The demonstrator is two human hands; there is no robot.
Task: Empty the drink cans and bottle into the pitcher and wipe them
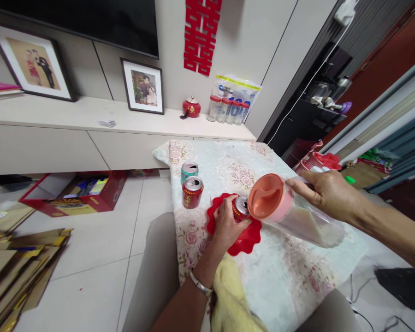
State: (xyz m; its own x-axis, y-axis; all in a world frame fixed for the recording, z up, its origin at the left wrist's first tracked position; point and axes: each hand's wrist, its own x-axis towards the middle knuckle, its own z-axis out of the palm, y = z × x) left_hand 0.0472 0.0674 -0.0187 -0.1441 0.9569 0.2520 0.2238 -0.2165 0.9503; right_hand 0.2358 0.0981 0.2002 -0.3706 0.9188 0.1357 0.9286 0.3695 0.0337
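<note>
The left hand (226, 223) is wrapped around a red drink can (241, 210) with an open top. This can is over the red wavy-edged plate (247, 242), nearer the left edge of the bench (269, 272) than the right edge. The fingers hide the can's bottom, so I cannot tell if it touches the plate. The right hand (332, 191) grips the handle of a clear plastic pitcher (307, 223). The pitcher is tipped on its side, with its orange-pink lid (268, 196) right by the can's top. I cannot tell if they touch.

By the left edge of the bench, another red can (192, 196) stands up, with a teal can (186, 174) behind it, nearer the far left corner. The red one hides part of the teal one. Both have open tops. A flowery tablecloth (242, 173) covers the bench. At the near edge, a fluffy yellow cloth (231, 295) lies next to the left arm, which reaches over part of the plate.

Past the far edge is a long white cabinet (90, 108). A little red pot (192, 108), glass jars with red lids (222, 110) and two framed photos (143, 87) stand on top. On the floor to the left are a red box (100, 196) and flat cardboard (20, 272).
</note>
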